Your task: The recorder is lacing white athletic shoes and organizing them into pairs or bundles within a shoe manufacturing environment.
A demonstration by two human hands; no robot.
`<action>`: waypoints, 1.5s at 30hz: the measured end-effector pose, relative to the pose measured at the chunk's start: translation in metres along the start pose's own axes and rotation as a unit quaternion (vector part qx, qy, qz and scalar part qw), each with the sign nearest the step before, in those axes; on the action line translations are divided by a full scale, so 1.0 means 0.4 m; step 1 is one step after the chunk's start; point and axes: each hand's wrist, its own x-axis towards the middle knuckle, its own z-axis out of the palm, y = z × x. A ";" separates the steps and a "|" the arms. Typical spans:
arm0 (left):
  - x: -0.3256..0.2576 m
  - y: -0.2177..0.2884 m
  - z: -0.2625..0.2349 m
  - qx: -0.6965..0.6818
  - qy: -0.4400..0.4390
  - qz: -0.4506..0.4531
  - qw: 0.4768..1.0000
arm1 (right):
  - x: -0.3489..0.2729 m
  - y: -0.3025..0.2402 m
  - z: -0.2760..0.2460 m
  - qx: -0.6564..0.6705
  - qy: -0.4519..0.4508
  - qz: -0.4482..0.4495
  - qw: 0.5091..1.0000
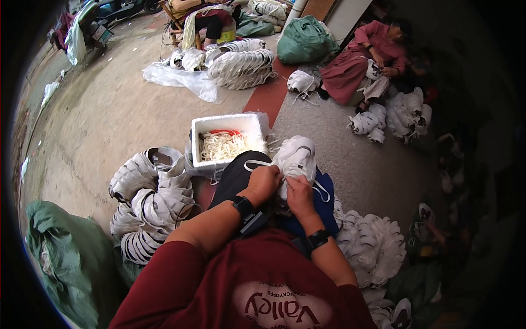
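Shoe upper (296, 156): on the person's lap, centre of scene, under both hands; left hand (264, 182) on its near left part, right hand (299, 193) just right of that, touching it.
Foam box (226, 122): just beyond the lap, far left of the shoe upper; laces (223, 146) lie in it.
Stacked uppers (153, 200): on the ground, left of the lap.
Second stack (372, 247): near right of the lap.
Large sack (71, 257): near left, left of the stacked uppers.
Seated person (367, 60): far right.
Far pile (241, 66): beyond the foam box.
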 end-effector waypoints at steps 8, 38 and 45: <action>-0.021 0.001 -0.005 0.084 -0.018 0.115 0.990 | 0.016 -0.007 0.020 -0.092 0.004 0.009 0.996; -0.011 0.165 0.059 0.312 -0.183 0.230 0.903 | -0.151 -0.008 -0.214 0.552 -0.059 0.115 0.824; -0.009 0.104 -0.123 0.390 -0.118 0.230 0.884 | -0.203 0.177 -0.271 0.406 0.142 0.226 0.874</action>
